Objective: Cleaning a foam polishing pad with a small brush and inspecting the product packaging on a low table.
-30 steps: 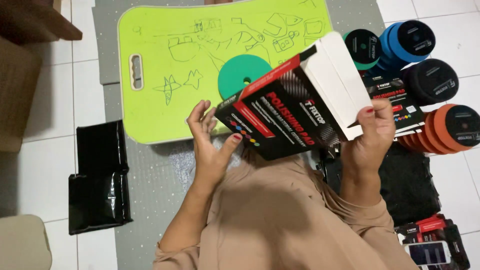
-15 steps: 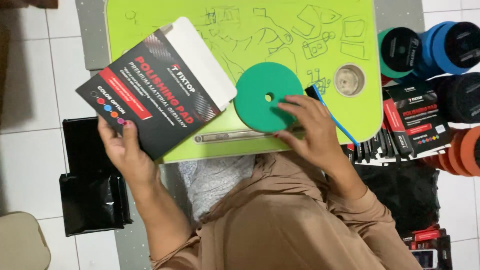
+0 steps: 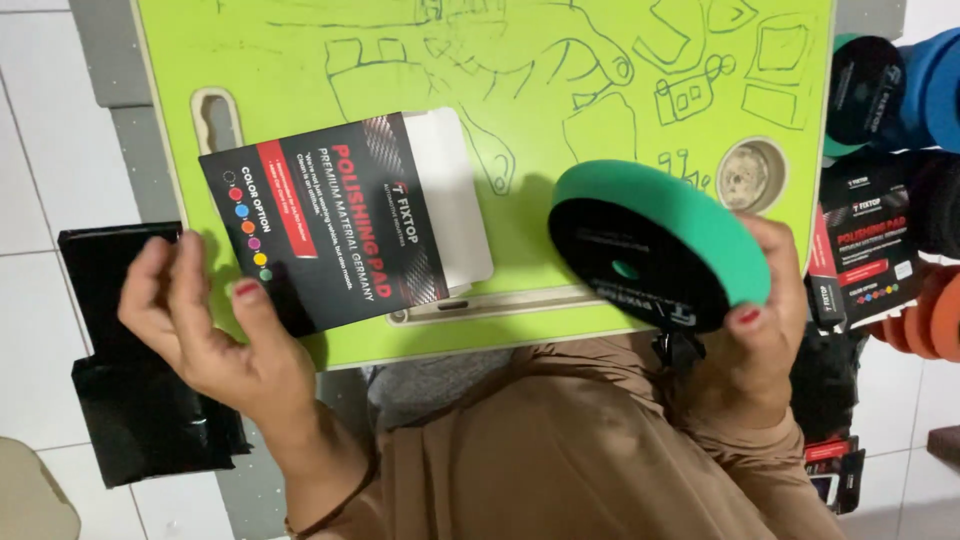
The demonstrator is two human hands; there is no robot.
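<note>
Lying on scribbled lime-green lap desk [image 3: 560, 110]: black box [image 3: 330, 225]

We see a lime-green lap table [image 3: 600, 90] covered in pen doodles, standing over white floor tiles [image 3: 40, 150]. On it lies 1 black-and-red flat box [image 3: 330, 225], with a round recess [image 3: 750, 176] at its right edge.
</note>
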